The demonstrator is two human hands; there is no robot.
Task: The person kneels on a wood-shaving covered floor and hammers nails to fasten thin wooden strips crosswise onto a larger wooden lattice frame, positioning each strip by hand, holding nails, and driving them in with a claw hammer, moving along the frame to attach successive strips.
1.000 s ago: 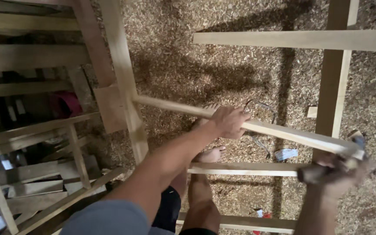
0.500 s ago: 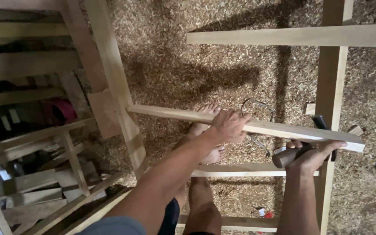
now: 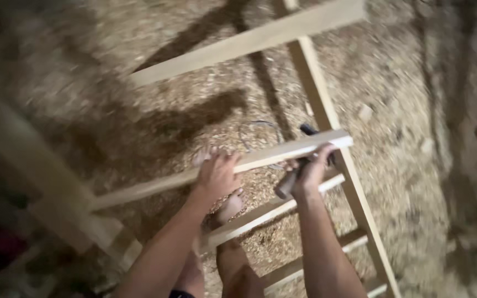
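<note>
Left hand (image 3: 216, 175): gripping the wooden slat (image 3: 260, 159) at frame centre, fingers curled over its top edge.
Right hand (image 3: 311, 168): closing around a hammer handle (image 3: 288, 184), just under the slat's right end.
Slat: running lower left to centre right, touching the frame upright (image 3: 354, 193).
Floor: wood shavings (image 3: 415, 110).

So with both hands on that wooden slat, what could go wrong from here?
The left hand grips the slat mid-span, while the right hand also holds a hammer near its end, so that grip may be weak and the slat could slip.

A bare foot stands right below; a dropped slat or hammer could hit it.
</note>
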